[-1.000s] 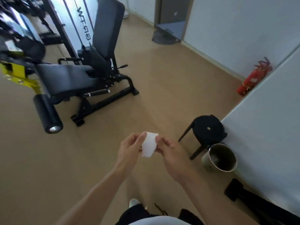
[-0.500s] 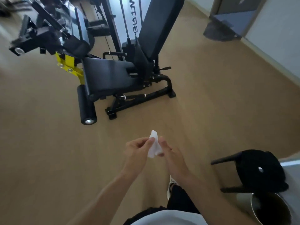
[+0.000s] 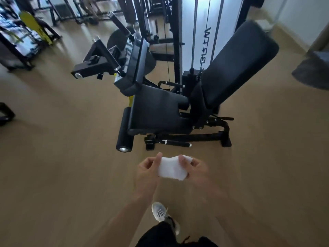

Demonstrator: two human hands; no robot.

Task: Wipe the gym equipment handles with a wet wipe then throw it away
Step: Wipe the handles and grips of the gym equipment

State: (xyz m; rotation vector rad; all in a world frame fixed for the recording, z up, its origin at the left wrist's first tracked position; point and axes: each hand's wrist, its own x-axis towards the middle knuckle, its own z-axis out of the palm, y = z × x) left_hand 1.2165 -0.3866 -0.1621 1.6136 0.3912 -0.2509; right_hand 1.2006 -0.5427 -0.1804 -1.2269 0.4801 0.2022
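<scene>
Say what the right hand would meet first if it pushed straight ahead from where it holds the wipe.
Probably the low chromed handle bar at the machine's base, directly ahead of the right hand, which pinches the wet wipe. Depth is unclear: the hand may pass above it to the seat pad.

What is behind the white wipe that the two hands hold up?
Behind the wipe lie the fingers of the right hand and bare floor. The left hand pinches its other edge. The floor directly behind the wipe is hidden.

The wipe (image 3: 172,168) sits between both hands, the gym machine (image 3: 160,111) ahead of them.
</scene>
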